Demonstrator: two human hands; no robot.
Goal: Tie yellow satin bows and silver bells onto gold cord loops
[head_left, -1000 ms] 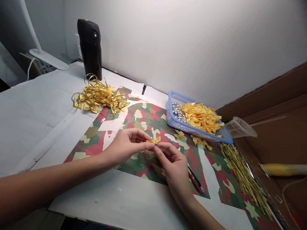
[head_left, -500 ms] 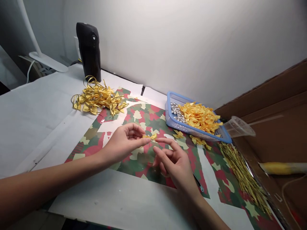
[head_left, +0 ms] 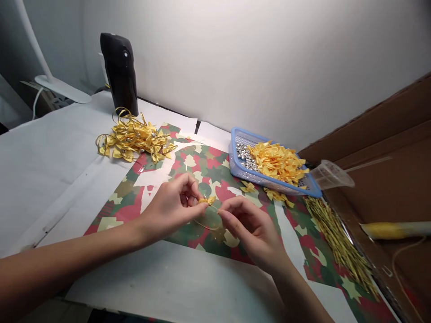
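A white paper-covered table runs up to a pale wall, with the side of a cardboard box (head_left: 380,134) closing off the right and a sheet of red-and-green camouflage wrapping paper (head_left: 202,166) spread across the middle. Along the far edge stand a black plastic dispenser (head_left: 118,72) and a blue plastic basket (head_left: 243,134) holding silver beads (head_left: 244,154) and a heap of yellow bows (head_left: 278,161); a tangle of bows with gold loops (head_left: 133,141) lies on the left, and a long sheaf of gold strands (head_left: 336,242) lies on the right. Both forearms reach in over the paper, the left arm (head_left: 67,264) coming across low from the left and the right arm (head_left: 299,291) rising from the bottom edge. Between them, over the camouflage sheet, sits a small yellow satin bow (head_left: 206,200) – its long axis runs roughly side to side, tipped slightly, and it lies at the tips of the left hand (head_left: 170,208), which is the nearer hand. That hand is closed in a pinch, thumb and curled fingers gripping the bow. The right hand (head_left: 252,229) is just beside it, fingers half curled, and appears to pinch a thin gold cord (head_left: 205,224) – it runs from the bow and sags in a loop below.
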